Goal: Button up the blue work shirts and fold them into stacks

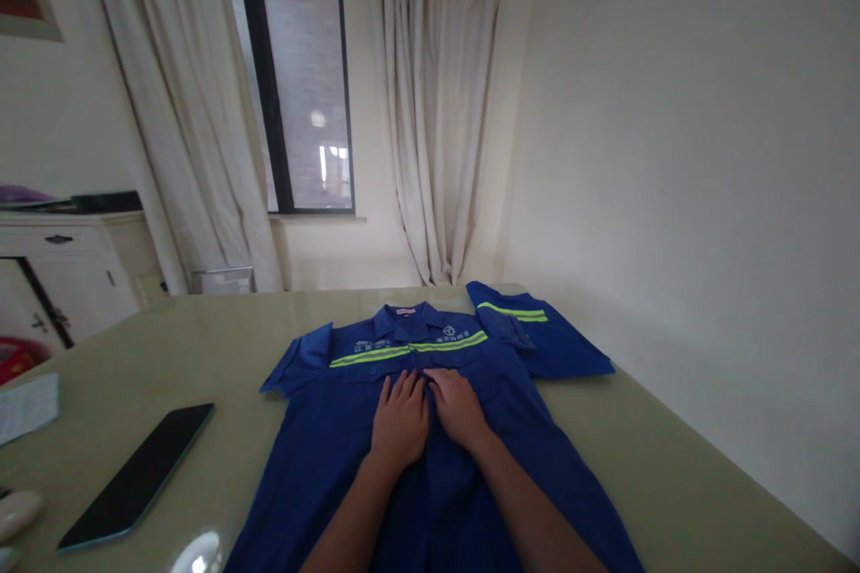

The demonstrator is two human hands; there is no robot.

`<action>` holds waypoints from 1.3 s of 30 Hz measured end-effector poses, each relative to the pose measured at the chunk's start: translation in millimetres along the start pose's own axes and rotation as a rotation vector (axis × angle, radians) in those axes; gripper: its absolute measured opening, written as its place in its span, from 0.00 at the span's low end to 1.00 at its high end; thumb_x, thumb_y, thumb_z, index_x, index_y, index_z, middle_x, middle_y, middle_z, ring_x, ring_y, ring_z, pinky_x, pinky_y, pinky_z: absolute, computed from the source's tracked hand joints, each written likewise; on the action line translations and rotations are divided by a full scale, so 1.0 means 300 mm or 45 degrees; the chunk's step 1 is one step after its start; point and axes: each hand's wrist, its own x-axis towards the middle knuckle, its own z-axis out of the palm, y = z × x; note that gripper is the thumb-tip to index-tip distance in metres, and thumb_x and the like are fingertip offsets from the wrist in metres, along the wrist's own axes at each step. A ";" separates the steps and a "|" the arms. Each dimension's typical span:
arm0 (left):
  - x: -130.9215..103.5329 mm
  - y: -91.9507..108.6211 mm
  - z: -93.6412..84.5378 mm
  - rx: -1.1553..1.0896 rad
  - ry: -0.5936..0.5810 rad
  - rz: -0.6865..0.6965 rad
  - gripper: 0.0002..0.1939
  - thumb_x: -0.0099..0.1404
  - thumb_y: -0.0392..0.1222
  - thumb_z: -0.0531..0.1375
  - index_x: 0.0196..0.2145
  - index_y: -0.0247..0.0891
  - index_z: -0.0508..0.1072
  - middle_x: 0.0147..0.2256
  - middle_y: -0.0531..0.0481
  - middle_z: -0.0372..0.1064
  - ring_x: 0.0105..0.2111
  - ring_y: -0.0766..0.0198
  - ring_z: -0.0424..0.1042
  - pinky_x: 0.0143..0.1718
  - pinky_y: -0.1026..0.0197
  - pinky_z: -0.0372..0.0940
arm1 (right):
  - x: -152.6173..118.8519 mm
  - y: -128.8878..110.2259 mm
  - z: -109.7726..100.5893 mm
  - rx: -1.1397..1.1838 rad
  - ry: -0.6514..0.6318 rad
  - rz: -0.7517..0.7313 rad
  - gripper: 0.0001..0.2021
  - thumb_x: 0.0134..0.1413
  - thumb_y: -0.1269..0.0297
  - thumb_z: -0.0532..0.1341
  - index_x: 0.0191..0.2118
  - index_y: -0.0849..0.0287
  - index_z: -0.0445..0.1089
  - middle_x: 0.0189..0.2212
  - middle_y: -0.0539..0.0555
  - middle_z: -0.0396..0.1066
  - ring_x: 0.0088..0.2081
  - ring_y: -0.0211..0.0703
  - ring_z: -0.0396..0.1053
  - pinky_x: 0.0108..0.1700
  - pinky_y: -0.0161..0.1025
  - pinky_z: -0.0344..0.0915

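Observation:
A blue short-sleeved work shirt (336, 430) lies spread front side up, its collar pointing away from me. A yellow-green reflective stripe crosses its chest, with pale print above. My left hand (401, 419) rests on the shirt front just below the stripe, its fingers bent down at the button edge. Close beside it, my right hand (458, 410) has its fingers curled together on the same edge. Both hands pinch the cloth at the middle; the button there is hidden under the fingertips. A second blue garment (571, 345) with a similar stripe lies folded beyond the right sleeve.
The shirt lies on a glossy pale green table (228, 358). A dark tablet (141, 474) and a sheet of paper (28, 407) are on the left. A wall (705, 197) borders the table's right side. A white cabinet (81, 260) stands at the far left.

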 end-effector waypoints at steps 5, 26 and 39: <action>-0.023 0.018 -0.003 0.245 -0.077 0.031 0.26 0.71 0.43 0.50 0.65 0.41 0.66 0.67 0.45 0.61 0.68 0.50 0.57 0.68 0.40 0.52 | -0.007 -0.045 -0.012 -0.241 -0.005 0.095 0.19 0.69 0.68 0.48 0.56 0.56 0.73 0.52 0.55 0.76 0.54 0.45 0.70 0.56 0.39 0.61; 0.108 0.047 -0.090 0.126 -0.121 -0.440 0.17 0.72 0.43 0.48 0.41 0.39 0.76 0.43 0.41 0.79 0.45 0.50 0.77 0.45 0.50 0.65 | 0.086 -0.027 0.044 -0.223 0.049 0.219 0.08 0.69 0.62 0.56 0.43 0.52 0.73 0.43 0.51 0.73 0.42 0.41 0.73 0.38 0.34 0.59; 0.144 0.003 -0.027 0.058 0.029 -0.422 0.15 0.72 0.42 0.50 0.48 0.45 0.76 0.51 0.46 0.76 0.54 0.51 0.70 0.53 0.48 0.60 | 0.083 -0.044 0.038 -0.210 0.008 0.210 0.08 0.67 0.63 0.57 0.45 0.52 0.73 0.45 0.52 0.73 0.42 0.42 0.73 0.40 0.36 0.62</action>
